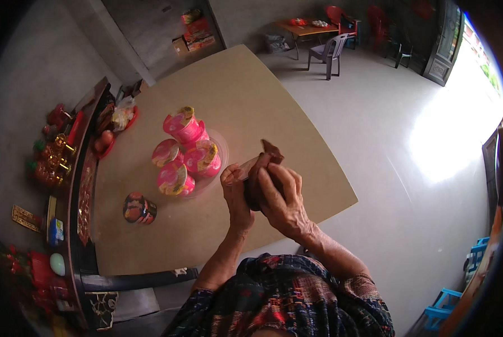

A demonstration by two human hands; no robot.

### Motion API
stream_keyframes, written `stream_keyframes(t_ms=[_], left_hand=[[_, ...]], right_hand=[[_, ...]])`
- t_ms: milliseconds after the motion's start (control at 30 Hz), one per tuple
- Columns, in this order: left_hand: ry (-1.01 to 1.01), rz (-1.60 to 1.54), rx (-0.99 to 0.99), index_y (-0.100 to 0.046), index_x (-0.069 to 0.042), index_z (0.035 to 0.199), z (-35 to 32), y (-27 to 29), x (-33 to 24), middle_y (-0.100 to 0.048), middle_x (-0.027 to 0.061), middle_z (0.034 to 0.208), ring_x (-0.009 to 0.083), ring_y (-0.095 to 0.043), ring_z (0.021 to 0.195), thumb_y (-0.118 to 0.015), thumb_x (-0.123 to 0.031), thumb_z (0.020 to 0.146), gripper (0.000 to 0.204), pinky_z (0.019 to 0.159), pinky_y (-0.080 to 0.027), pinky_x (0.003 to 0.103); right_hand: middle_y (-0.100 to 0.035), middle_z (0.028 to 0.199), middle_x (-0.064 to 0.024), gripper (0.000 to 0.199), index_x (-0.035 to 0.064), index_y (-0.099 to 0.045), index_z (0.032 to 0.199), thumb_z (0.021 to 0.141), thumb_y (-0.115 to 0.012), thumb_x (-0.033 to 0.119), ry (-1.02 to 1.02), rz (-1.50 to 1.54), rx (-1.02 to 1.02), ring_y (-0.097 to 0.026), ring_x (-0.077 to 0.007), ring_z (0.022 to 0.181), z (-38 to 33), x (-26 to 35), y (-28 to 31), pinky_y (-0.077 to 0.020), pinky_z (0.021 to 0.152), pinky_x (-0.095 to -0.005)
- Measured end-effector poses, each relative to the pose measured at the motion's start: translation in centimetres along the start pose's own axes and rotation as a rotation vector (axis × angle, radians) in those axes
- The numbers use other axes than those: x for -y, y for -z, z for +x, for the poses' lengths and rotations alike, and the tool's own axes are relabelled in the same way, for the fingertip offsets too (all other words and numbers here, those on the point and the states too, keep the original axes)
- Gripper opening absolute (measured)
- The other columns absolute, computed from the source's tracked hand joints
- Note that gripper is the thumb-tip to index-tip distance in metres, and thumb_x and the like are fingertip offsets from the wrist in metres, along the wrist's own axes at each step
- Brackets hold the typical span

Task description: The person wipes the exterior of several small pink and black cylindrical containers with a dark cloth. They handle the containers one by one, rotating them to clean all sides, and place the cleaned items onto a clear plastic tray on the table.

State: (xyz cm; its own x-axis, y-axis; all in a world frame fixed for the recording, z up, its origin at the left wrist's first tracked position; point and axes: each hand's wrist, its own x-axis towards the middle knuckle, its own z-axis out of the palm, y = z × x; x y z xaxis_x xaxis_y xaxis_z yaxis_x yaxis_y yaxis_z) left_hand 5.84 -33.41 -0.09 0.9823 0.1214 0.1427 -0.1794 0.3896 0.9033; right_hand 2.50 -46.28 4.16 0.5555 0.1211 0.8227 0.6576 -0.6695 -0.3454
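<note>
Both my hands are raised over the counter [296, 112], my left hand [235, 194] and right hand [282, 199] with fingers closed around a dark brown wallet-like pouch [262, 168]. I judge a loose grip could drop it toward the near counter edge or onto the floor. Pink cup bowls [187, 154] and a dark can [139, 208] stand left; open room lies right.

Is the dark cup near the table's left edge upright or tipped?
Tipped. The dark cup lies on its side on the table, apart from the pink cups.
</note>
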Motion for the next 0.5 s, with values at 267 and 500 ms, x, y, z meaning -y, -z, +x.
stream_keyframes(t_ms=[267,500], left_hand=[[0.014,-0.166,0.053,-0.037,-0.009,0.128,-0.1,0.3,-0.6,-0.050,0.0108,0.118,0.0229,-0.054,0.106,-0.065,-0.034,0.087,0.056,0.088,-0.050,0.037],[-0.160,-0.050,0.191,-0.025,-0.004,0.141,-0.5,-0.3,-2.3,-0.049,0.0135,0.126,0.0231,-0.054,0.112,-0.081,-0.010,0.072,0.089,0.099,-0.045,0.039]], right_hand=[[-0.048,0.122,-0.0099,0.046,0.0095,-0.062,0.115,0.069,-0.066,0.005,0.276,0.100,0.330,-0.050,-0.0295,0.106,-3.2,-0.7,1.3,-0.0493,0.086,-0.0406],[-0.059,0.109,-0.0134,0.033,0.0046,-0.064,0.108,0.077,-0.062,-0.005,-0.309,0.581,0.173,-0.056,-0.0305,0.104,-1.7,-2.4,4.9,-0.0480,0.088,-0.0382]])
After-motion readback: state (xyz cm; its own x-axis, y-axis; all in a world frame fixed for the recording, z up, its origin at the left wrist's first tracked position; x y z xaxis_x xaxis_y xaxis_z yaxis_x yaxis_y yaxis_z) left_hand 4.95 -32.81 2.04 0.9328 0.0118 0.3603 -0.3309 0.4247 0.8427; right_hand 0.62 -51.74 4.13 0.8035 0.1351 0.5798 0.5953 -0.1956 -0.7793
